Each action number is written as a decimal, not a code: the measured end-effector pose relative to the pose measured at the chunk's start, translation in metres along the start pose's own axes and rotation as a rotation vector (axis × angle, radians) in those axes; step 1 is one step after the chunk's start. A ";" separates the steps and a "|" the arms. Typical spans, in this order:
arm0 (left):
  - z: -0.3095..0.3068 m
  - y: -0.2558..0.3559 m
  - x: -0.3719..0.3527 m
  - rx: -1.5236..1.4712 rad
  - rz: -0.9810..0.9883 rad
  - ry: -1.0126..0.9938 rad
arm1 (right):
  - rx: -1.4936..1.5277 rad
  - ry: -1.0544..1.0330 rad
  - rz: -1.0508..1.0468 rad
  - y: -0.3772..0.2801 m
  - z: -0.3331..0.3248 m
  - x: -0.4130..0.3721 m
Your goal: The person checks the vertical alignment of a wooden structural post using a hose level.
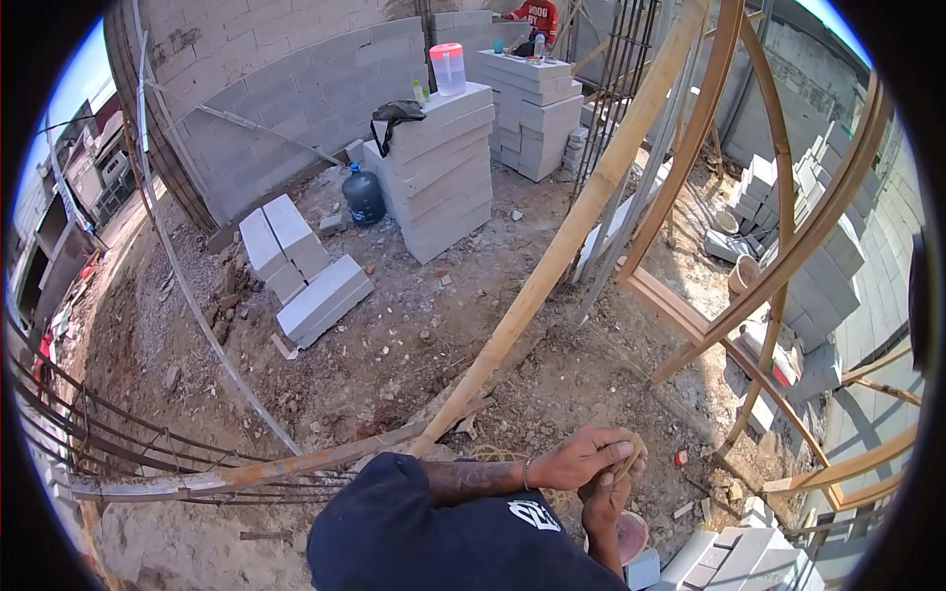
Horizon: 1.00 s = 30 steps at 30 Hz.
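Observation:
My left hand (581, 459), with a thin bracelet at the wrist, reaches across in front of my dark shirt. Close below it is my right hand (600, 502), fingers curled. Both hands are closed together on a small tan looped bundle (632, 459) that resembles string; its exact kind is too small to make out. Loose tan strands (496, 453) lie on the ground just left of my hands. Beneath my right forearm, a round pinkish container (633, 537) is partly hidden.
A long wooden pole (537, 291) slants across the middle. Wooden frames (680, 320) stand at right. Stacked pale blocks (448, 172) hold a pink-lidded jug (448, 71), with a blue water bottle (363, 195) beside them. Rusty rebar (148, 458) curves at left. A person in red (540, 15) is far back.

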<state>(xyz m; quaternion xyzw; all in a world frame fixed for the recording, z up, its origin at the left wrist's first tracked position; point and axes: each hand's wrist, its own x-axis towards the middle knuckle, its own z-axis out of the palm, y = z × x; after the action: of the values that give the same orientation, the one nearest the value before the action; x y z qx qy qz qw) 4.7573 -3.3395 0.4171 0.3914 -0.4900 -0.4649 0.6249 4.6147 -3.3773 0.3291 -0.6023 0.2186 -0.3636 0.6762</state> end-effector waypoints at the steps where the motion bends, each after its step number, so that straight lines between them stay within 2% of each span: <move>1: 0.001 -0.001 0.000 0.000 -0.002 -0.006 | -0.044 0.019 -0.020 0.000 0.001 0.001; 3: 0.000 -0.002 0.001 -0.101 0.026 -0.018 | -0.084 0.045 -0.043 0.009 -0.002 0.003; 6: 0.002 -0.001 0.001 -0.118 0.006 -0.033 | -0.215 -0.071 0.037 0.015 -0.010 0.003; 9: 0.002 -0.006 0.001 -0.140 -0.015 -0.039 | -0.128 0.003 -0.011 0.003 0.005 0.009; 11: 0.001 -0.012 0.000 -0.171 -0.007 -0.029 | -0.061 -0.070 -0.087 0.004 0.005 0.009; 15: -0.004 -0.004 0.001 -0.140 -0.020 -0.011 | 0.064 -0.095 0.013 0.012 0.007 0.008; 17: -0.004 -0.008 -0.001 -0.167 0.023 0.016 | 0.021 -0.025 -0.092 0.017 0.010 0.012; 19: -0.002 -0.014 0.000 -0.199 0.066 0.026 | 0.040 -0.025 -0.069 0.011 0.019 0.012; 21: -0.005 -0.021 0.001 -0.451 0.015 -0.022 | 0.088 0.040 0.099 0.013 0.020 0.007; 22: -0.010 -0.024 0.001 -0.449 0.020 -0.010 | 0.123 -0.001 0.170 0.012 0.020 0.007; 24: -0.018 -0.030 0.000 -0.356 -0.121 -0.026 | 0.049 0.030 0.117 0.005 0.032 0.008; 26: -0.020 -0.032 -0.002 -0.423 -0.145 0.004 | -0.024 0.063 0.063 0.004 0.036 0.010; 30: -0.021 -0.030 -0.005 -0.533 -0.180 0.056 | 0.041 -0.103 0.046 0.021 0.023 0.013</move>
<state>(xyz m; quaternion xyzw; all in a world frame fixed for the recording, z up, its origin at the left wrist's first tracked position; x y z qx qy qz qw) 4.7719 -3.3420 0.3832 0.2681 -0.2963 -0.6200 0.6752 4.6440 -3.3718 0.3149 -0.6008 0.1899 -0.3208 0.7072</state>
